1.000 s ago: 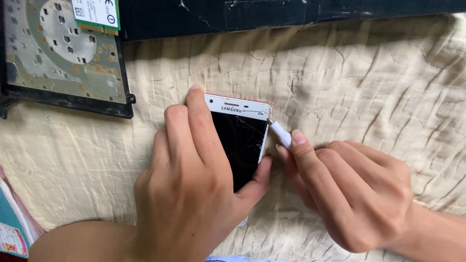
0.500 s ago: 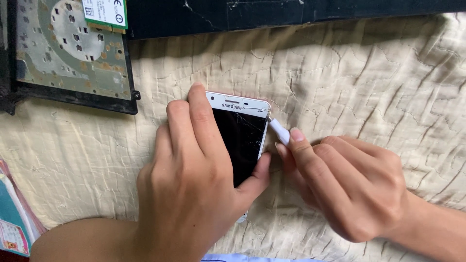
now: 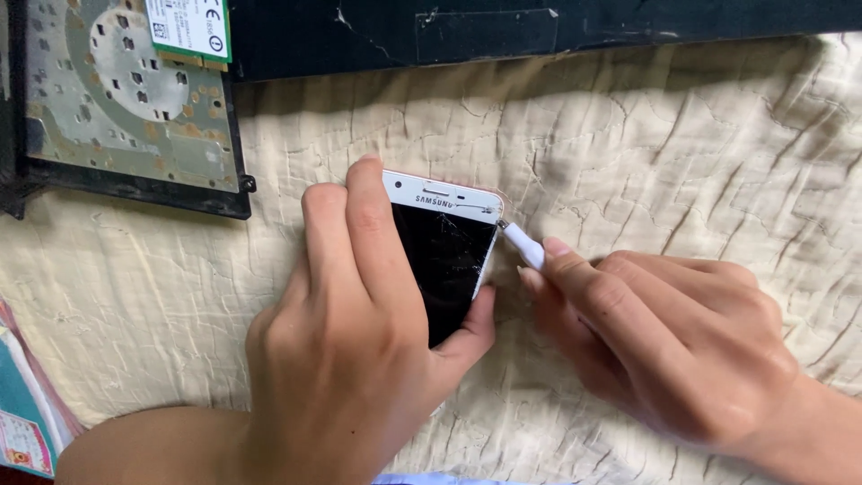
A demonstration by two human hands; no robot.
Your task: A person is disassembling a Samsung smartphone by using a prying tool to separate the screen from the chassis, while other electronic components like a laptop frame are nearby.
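A cream quilted cloth [image 3: 646, 162] covers most of the view, wrinkled all over. Along its top edge runs a black panel [image 3: 539, 27], and at the top left lies a dark tray with a worn metal plate [image 3: 126, 126] and a small green circuit card [image 3: 187, 27] on it. A colourful printed packet [image 3: 22, 422] shows at the lower left edge.

Near the middle of the cloth lies a phone [image 3: 444, 260] with a white frame and a cracked black screen, face up, its top end pointing away from the person. The left hand [image 3: 359, 341] lies flat over the phone's left half, fingers stretched along it to the top edge, while the thumb presses against the phone's right side lower down. The right hand [image 3: 664, 350] sits just right of the phone, fingers bunched, pinching a small white tool [image 3: 523, 246]. The tool's tip touches the phone's upper right corner.
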